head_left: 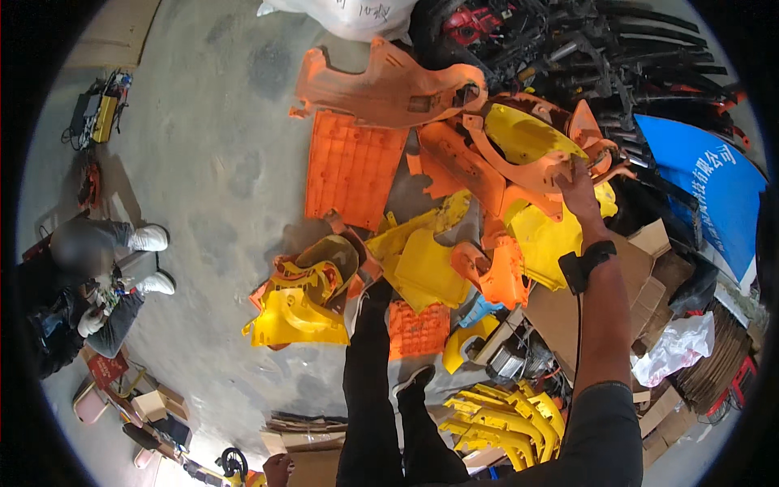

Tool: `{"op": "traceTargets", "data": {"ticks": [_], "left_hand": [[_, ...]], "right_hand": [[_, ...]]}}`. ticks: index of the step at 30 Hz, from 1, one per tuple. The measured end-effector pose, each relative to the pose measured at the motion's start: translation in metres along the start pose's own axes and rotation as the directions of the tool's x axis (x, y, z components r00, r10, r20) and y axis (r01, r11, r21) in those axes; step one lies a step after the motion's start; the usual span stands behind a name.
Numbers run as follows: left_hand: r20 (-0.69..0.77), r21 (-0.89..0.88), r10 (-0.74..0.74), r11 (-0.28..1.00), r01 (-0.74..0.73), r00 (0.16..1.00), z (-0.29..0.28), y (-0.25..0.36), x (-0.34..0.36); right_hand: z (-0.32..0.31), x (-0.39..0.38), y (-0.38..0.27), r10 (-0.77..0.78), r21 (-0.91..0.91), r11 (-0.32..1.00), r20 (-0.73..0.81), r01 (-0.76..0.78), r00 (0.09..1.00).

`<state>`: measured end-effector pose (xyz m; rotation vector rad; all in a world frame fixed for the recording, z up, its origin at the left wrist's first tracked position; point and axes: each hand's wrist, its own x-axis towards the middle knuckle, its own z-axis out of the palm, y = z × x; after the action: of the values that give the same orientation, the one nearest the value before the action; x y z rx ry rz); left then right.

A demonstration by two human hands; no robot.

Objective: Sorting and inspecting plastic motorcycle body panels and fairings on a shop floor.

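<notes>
My right hand [578, 193] reaches out to the far right of the middle, its fingers curled over the edge of a curved orange plastic panel [519, 172]. Inside that panel lies a yellow curved panel [523, 134], its tip close to my fingers. Just below my wrist is a larger yellow panel [545, 243]. My left hand [277, 469] is low in the picture, partly cut off, with its fingers curled beside a cardboard box [315, 468]. Whatever it may hold is hidden.
Orange panels [357, 174] and yellow panels [426, 268] cover the floor around my legs. Black metal parts [568, 57] pile up behind, near a blue sign [706, 191]. Flattened cardboard [560, 321] lies right, yellow curved frames [507, 426] near. Another person [89, 284] sits left.
</notes>
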<state>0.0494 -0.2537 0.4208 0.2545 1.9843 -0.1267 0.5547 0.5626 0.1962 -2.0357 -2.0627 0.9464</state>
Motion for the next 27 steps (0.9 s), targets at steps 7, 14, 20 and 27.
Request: {"op": "traceTargets", "data": {"ticks": [7, 14, 20, 27], "left_hand": [[-0.045, -0.267, -0.211, 0.944, 0.192, 0.976, -0.002, 0.035, 0.022], [-0.053, -0.159, -0.022, 0.987, 0.013, 0.998, -0.023, 0.073, 0.034], [-0.051, 0.129, 0.218, 0.969, -0.21, 0.975, -0.026, 0.124, 0.055], [-0.126, -0.147, 0.699, 0.689, -0.71, 0.704, 0.0, 0.344, 0.034]], "right_hand": [[0.059, -0.113, -0.016, -0.077, -0.105, 0.99, 0.149, 0.094, 0.986], [0.013, -0.197, -0.029, 0.044, 0.0, 0.999, 0.097, -0.044, 0.994], [-0.045, -0.289, -0.061, 0.014, 0.025, 0.999, 0.27, -0.021, 0.963], [-0.098, -0.401, -0.096, -0.183, -0.132, 0.963, 0.315, 0.234, 0.931]]}}
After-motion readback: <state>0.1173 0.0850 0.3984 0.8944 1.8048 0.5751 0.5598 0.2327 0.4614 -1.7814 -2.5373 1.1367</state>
